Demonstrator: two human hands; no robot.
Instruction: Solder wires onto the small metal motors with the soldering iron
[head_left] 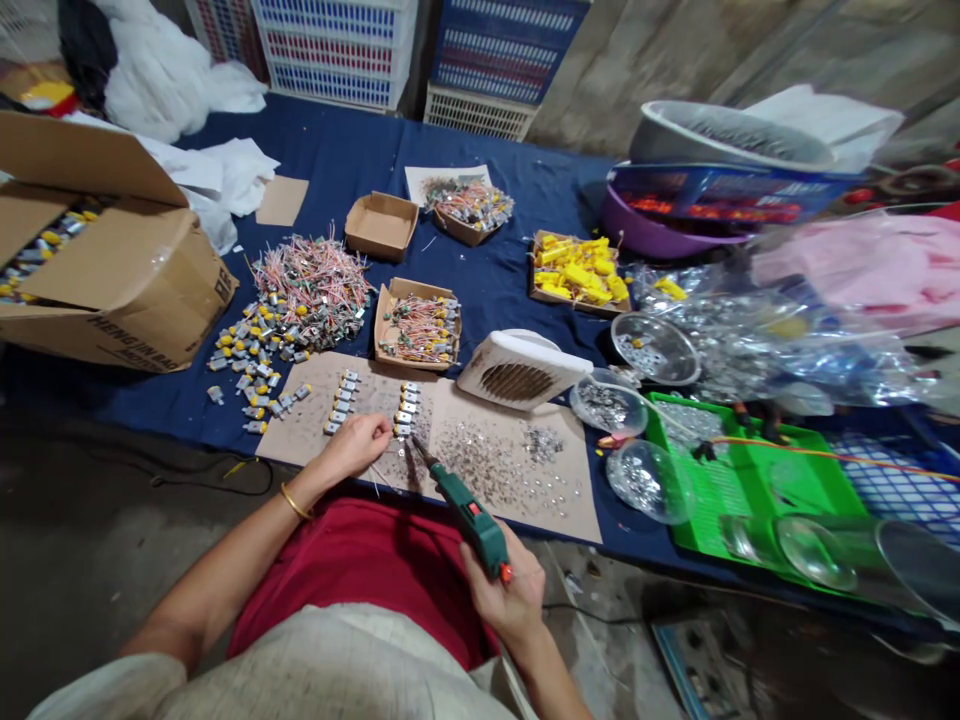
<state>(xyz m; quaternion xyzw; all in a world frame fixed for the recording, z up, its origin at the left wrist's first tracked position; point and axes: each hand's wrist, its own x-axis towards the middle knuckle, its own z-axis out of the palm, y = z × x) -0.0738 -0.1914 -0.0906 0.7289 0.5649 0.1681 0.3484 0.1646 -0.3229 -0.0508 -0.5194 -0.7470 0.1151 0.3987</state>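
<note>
1. right hand (pixel 514 590): wrapped round a green plastic hand tool (pixel 471 518). left hand (pixel 365 440): thumb and fingertips close together by the motors, can't tell if it grips anything.
2. tool: elongated green body, red button, orange-red bit at the rear, slim dark front end. it's over the near edge of the work sheets, in front of the red cloth on the person's lap.
3. tool axis: diagonal, rear lower right by the palm, tip upper left, aimed away from the person at the near end of the right motor row. exact tilt unclear.
4. small silver motors with yellow ends (pixel 406 409): two rows running away from the person, on flat tan cardboard sheets (pixel 289 432). right part of the sheets strewn with tiny metal bits.
5. just beyond: white plastic grille unit (pixel 525 372), brown box of wired parts (pixel 418 327); heap of pink-white wires (pixel 315 275) to the left.
6. right side: clear bowls of metal bits (pixel 651 482), bright green plastic tray (pixel 705 500).
7. surface: dark blue cloth (pixel 555 190), large brown carton (pixel 157 290) on its left, purple basin (pixel 645 232) far right.
8. room: stacked plastic crates (pixel 337 50), rough grey wall (pixel 600 65), grey floor (pixel 67 560).
</note>
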